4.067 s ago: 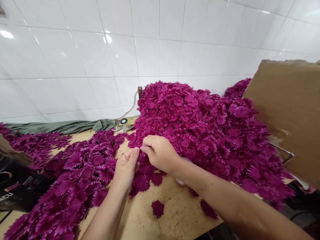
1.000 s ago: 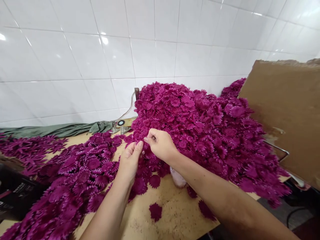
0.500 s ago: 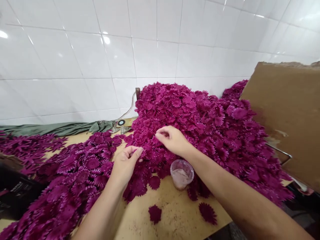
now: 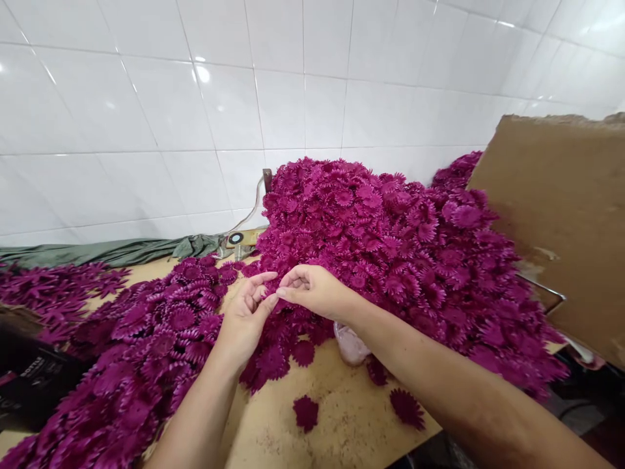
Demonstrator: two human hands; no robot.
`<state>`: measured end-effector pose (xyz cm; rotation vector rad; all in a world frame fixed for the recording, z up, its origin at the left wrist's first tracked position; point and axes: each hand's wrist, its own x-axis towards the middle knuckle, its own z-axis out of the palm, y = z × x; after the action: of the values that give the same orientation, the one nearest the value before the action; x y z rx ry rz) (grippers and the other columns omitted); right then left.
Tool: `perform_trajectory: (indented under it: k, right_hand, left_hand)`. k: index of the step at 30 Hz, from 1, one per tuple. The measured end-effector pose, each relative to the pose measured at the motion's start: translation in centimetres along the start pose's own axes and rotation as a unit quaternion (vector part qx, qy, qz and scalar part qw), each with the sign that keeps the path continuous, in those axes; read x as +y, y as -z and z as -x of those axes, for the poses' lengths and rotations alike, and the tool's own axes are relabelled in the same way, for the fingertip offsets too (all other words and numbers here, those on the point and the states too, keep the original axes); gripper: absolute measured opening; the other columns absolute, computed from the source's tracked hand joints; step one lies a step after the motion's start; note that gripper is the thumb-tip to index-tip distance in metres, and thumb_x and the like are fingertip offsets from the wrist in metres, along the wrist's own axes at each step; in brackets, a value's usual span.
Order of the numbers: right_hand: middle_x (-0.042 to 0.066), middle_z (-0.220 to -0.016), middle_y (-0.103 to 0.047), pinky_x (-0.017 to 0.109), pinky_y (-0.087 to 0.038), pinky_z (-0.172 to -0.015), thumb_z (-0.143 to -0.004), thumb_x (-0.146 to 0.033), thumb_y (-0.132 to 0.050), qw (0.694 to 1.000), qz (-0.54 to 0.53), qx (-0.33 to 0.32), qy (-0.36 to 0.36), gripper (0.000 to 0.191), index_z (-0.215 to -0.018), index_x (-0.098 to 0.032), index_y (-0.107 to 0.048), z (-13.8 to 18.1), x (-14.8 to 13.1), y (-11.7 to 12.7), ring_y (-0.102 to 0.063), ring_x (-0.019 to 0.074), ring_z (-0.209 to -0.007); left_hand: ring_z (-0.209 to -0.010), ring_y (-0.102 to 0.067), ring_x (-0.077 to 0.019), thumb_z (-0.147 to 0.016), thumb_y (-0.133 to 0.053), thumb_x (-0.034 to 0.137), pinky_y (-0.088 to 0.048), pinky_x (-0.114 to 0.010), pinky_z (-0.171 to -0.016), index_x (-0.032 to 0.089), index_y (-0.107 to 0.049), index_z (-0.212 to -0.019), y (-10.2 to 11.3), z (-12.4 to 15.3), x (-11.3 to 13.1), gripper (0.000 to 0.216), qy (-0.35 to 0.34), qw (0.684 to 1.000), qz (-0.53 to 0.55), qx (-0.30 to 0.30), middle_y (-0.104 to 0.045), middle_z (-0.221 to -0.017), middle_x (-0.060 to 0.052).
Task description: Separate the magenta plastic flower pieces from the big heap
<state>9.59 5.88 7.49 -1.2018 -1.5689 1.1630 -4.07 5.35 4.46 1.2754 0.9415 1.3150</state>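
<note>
My left hand (image 4: 244, 317) and my right hand (image 4: 312, 290) meet fingertip to fingertip in front of a big heap of magenta fabric flowers (image 4: 390, 247). Both hands pinch, and what sits between the fingertips is too small to make out. A flatter spread of the same flowers (image 4: 146, 345) lies under and left of my left hand. A small clear plastic cup (image 4: 347, 346) with a pinkish residue stands on the table, partly hidden beneath my right wrist.
The wooden table (image 4: 342, 430) carries loose single flowers (image 4: 306, 412) near its front edge. A brown cardboard sheet (image 4: 561, 215) stands at the right. A green cloth (image 4: 122, 249) lies along the white tiled wall. A dark box (image 4: 34, 378) sits at the left.
My right hand has drawn back from the heap towards my left hand, and the fingertips now touch. The cup, open to view half a second ago, is partly covered by my wrist.
</note>
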Motion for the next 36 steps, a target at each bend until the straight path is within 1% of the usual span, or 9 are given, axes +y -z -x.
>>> perform_trajectory:
  k: [8,15,18,21,23,26,28,31,36]
  right_hand:
    - [-0.004,-0.055,-0.051,0.018,-0.035,-0.050,-0.071,-0.022,-0.061,0.987,-0.086,-0.121,-0.067,0.014,-0.067,-0.014,-0.050,-0.3,0.3,-0.7,-0.046,0.0054,-0.051]
    - [-0.005,-0.055,-0.045,0.020,-0.033,-0.052,-0.075,-0.016,-0.050,0.991,-0.004,-0.119,0.067,0.021,-0.059,-0.018,-0.038,-0.1,0.7,-1.8,-0.040,0.0061,-0.050]
    - [-0.006,-0.053,-0.039,0.020,-0.028,-0.050,-0.073,-0.014,-0.047,0.982,0.131,-0.048,0.130,0.019,-0.058,-0.018,-0.038,-0.2,0.2,-2.3,-0.035,0.0069,-0.050]
    - [-0.006,-0.051,-0.037,0.022,-0.025,-0.050,-0.073,-0.016,-0.047,0.965,0.223,0.025,0.135,0.016,-0.059,-0.019,-0.039,-0.8,-0.1,-1.6,-0.034,0.0083,-0.050]
    - [-0.006,-0.052,-0.038,0.023,-0.025,-0.051,-0.072,-0.015,-0.046,0.949,0.268,0.123,0.115,0.016,-0.059,-0.020,-0.039,-1.5,0.0,0.6,-0.034,0.0092,-0.051]
    - [-0.005,-0.052,-0.038,0.024,-0.025,-0.052,-0.070,-0.011,-0.044,0.901,0.273,0.334,0.035,0.020,-0.055,-0.020,-0.035,-2.4,0.8,5.5,-0.034,0.0097,-0.051]
    - [-0.005,-0.052,-0.038,0.024,-0.026,-0.052,-0.070,-0.013,-0.045,0.890,0.253,0.378,0.034,0.019,-0.056,-0.020,-0.036,-2.7,1.2,8.2,-0.036,0.0098,-0.051]
    - [-0.007,-0.050,-0.040,0.023,-0.029,-0.051,-0.066,-0.014,-0.051,0.921,0.207,0.326,0.052,0.017,-0.057,-0.020,-0.038,-2.5,1.3,8.7,-0.037,0.0087,-0.048]
    - [-0.008,-0.049,-0.046,0.022,-0.037,-0.052,-0.061,-0.011,-0.055,0.986,0.025,0.164,0.023,0.015,-0.059,-0.018,-0.041,-1.5,0.6,4.4,-0.045,0.0072,-0.046]
  left_hand:
    - [-0.043,-0.038,-0.0033,-0.061,-0.068,0.038,-0.028,-0.014,-0.041,0.017,-0.058,-0.091,0.2,-0.2,-0.6,0.038,0.022,0.998,0.056,0.002,-0.052,-0.055,0.007]
    - [-0.045,-0.041,-0.0040,-0.064,-0.065,0.044,-0.030,-0.016,-0.041,0.015,-0.059,-0.091,0.1,-0.4,-1.4,0.040,0.020,0.995,0.102,-0.009,-0.058,-0.064,0.003]
    - [-0.050,-0.047,-0.0057,-0.065,-0.065,0.042,-0.033,-0.017,-0.045,0.016,-0.059,-0.091,-0.4,-0.3,-1.3,0.038,0.009,0.994,0.109,-0.002,-0.060,-0.070,0.002]
    - [-0.052,-0.048,-0.0061,-0.061,-0.068,0.040,-0.035,-0.017,-0.047,0.016,-0.058,-0.087,-0.6,-0.1,-0.8,0.037,-0.018,0.992,0.116,0.035,-0.057,-0.065,0.004]
    - [-0.050,-0.046,-0.0057,-0.060,-0.070,0.039,-0.035,-0.017,-0.048,0.017,-0.058,-0.085,-0.1,0.1,-0.2,0.035,-0.039,0.989,0.120,0.083,-0.054,-0.059,0.006]
    - [-0.047,-0.043,-0.0045,-0.056,-0.072,0.036,-0.034,-0.016,-0.046,0.017,-0.058,-0.082,1.4,0.3,0.8,0.035,-0.077,0.974,0.138,0.162,-0.051,-0.057,0.007]
    - [-0.047,-0.041,-0.0040,-0.053,-0.074,0.035,-0.034,-0.016,-0.047,0.016,-0.058,-0.081,2.1,0.3,1.0,0.037,-0.075,0.971,0.147,0.171,-0.049,-0.056,0.008]
    - [-0.054,-0.047,-0.0064,-0.055,-0.072,0.035,-0.039,-0.019,-0.055,0.016,-0.059,-0.086,2.0,0.1,0.6,0.038,-0.040,0.987,0.105,0.115,-0.053,-0.062,0.005]
    - [-0.076,-0.054,-0.0122,-0.058,-0.068,0.031,-0.041,-0.025,-0.072,0.017,-0.059,-0.090,1.1,-0.4,-1.1,0.036,-0.065,0.994,-0.015,0.082,-0.059,-0.080,0.000]
